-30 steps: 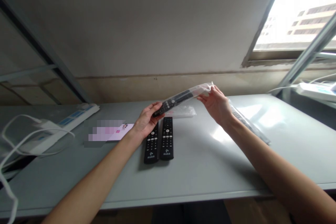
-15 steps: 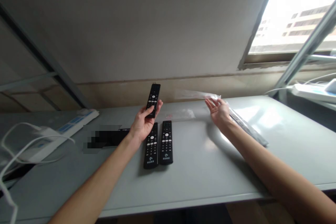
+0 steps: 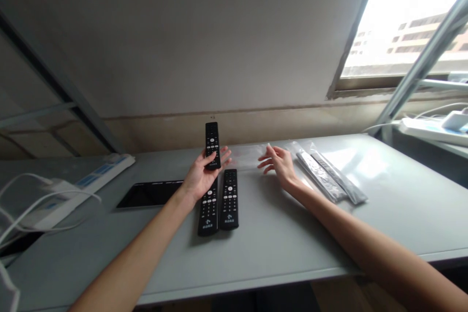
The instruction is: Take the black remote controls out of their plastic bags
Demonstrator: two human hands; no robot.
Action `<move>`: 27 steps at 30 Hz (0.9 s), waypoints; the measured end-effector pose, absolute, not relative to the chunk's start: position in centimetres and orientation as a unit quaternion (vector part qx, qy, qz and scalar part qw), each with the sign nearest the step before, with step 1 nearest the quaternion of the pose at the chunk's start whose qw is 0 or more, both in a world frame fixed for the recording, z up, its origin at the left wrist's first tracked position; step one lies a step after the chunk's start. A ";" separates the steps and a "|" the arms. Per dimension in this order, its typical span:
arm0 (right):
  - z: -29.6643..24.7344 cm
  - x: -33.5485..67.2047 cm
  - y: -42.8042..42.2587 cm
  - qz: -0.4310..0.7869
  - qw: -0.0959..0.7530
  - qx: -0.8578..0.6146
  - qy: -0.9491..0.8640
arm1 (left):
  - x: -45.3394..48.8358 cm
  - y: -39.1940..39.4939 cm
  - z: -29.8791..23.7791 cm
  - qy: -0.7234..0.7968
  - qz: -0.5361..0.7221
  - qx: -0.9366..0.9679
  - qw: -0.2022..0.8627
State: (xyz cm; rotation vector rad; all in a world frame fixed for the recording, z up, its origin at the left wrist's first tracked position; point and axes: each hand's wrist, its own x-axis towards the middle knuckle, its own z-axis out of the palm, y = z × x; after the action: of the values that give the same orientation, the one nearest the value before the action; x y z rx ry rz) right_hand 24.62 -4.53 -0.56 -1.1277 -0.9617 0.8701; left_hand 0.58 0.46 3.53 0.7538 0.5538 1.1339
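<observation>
My left hand [image 3: 200, 175] holds a black remote control [image 3: 212, 144] upright above the table, thumb across its lower buttons and the other fingers behind it. Two more black remotes lie below: one [image 3: 208, 214] is partly covered by that hand, the other [image 3: 229, 200] is beside it. A flat clear plastic bag [image 3: 246, 156] rests behind them. Fingers loosely curled and apart, my right hand [image 3: 280, 163] is at the bag's right end; whether it touches the bag is unclear. To its right, two remotes in clear bags [image 3: 320, 175] lie side by side.
A black phone-like slab [image 3: 149, 194] lies left of the remotes, partly behind my left forearm. Farther left is a white power strip [image 3: 87, 185] with a plug and looping white cables. Another power strip [image 3: 431, 129] stands at the right. The wall and metal frame bars border the grey table [image 3: 278, 248].
My right hand has let go of the filmy bag end at the right and moved left to the flat bag. Both bagged remotes now show. The left hand's remote has straightened slightly.
</observation>
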 end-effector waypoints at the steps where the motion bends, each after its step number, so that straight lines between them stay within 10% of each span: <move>1: -0.4 24.8 -4.5 0.351 0.635 -0.522 -0.448 | 0.5 0.7 3.4 0.260 0.522 0.334 0.740; 12: -1.4 26.7 -3.1 0.120 0.490 -0.674 -0.539 | 0.3 1.3 3.1 0.302 0.541 0.335 0.710; 27: -1.6 26.5 -1.9 0.211 0.569 -0.600 -0.522 | 0.1 1.4 3.2 0.282 0.571 0.345 0.689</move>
State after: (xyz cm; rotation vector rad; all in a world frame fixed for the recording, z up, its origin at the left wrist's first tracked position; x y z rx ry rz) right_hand 26.54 -1.88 -1.61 -1.4082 -1.2253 0.4949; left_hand 0.07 1.44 3.16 0.7715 0.6310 1.2774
